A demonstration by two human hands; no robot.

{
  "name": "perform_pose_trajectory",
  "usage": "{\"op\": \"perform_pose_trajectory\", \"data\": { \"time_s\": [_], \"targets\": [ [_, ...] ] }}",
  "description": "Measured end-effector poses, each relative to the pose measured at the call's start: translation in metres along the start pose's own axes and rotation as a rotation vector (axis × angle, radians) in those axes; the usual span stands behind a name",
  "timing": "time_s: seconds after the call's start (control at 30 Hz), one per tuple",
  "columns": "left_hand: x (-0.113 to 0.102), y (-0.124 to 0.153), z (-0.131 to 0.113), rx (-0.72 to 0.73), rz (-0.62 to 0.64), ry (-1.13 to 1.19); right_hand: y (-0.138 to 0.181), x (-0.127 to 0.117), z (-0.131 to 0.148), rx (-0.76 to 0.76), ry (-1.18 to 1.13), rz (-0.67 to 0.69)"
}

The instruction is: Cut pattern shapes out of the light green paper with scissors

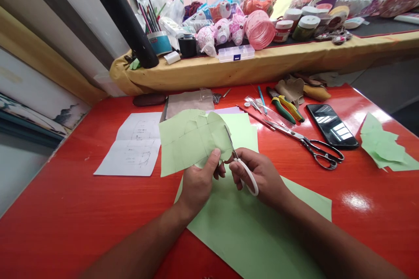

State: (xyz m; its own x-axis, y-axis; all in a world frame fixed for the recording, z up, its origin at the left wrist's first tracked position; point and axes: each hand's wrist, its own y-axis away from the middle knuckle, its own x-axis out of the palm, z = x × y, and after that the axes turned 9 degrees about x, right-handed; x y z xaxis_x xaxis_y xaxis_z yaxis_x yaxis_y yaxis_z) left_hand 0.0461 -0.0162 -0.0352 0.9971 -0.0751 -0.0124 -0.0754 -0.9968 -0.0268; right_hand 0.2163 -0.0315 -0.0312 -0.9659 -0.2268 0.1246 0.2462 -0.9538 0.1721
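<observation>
My left hand (pixel 200 182) pinches a piece of light green paper (pixel 183 139) between thumb and fingers, holding it up above the table. Pencil lines run across this piece, and its right end has a rounded, cut edge. In my right hand (pixel 262 174) is a small pair of scissors with white handles (pixel 249 178). Their blades point up and away from me, along the right edge of the held paper. Beneath both hands lies a large green sheet (pixel 262 231), with another pale green sheet (pixel 244 128) behind it.
A white sheet with drawings (pixel 131 148) lies left on the red table (pixel 59 200). To the right are large metal scissors (pixel 310 144), a phone (pixel 332 125), pliers (pixel 286 107) and green paper scraps (pixel 386 146). A black flask (pixel 129 26) and several jars (pixel 306 28) stand on the sill.
</observation>
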Motion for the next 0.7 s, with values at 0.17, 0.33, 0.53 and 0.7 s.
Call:
{"op": "perform_pose_trajectory", "data": {
  "time_s": [0.17,0.33,0.53,0.7],
  "targets": [
    [-0.0007,0.0009,0.0010,0.003,0.015,0.010,0.0000,-0.0015,0.0007,-0.003,-0.007,-0.003],
    [-0.0011,0.0006,0.0013,-0.005,0.011,-0.001,-0.0008,-0.0017,0.0006,0.007,-0.003,-0.013],
    [-0.0001,0.0010,0.0013,0.000,0.010,-0.009,-0.0009,-0.0009,0.0014,0.005,-0.015,-0.004],
    [-0.0007,0.0006,0.0004,-0.006,0.019,-0.022,-0.0003,-0.0023,0.0010,0.005,-0.008,-0.003]
  ]
}}
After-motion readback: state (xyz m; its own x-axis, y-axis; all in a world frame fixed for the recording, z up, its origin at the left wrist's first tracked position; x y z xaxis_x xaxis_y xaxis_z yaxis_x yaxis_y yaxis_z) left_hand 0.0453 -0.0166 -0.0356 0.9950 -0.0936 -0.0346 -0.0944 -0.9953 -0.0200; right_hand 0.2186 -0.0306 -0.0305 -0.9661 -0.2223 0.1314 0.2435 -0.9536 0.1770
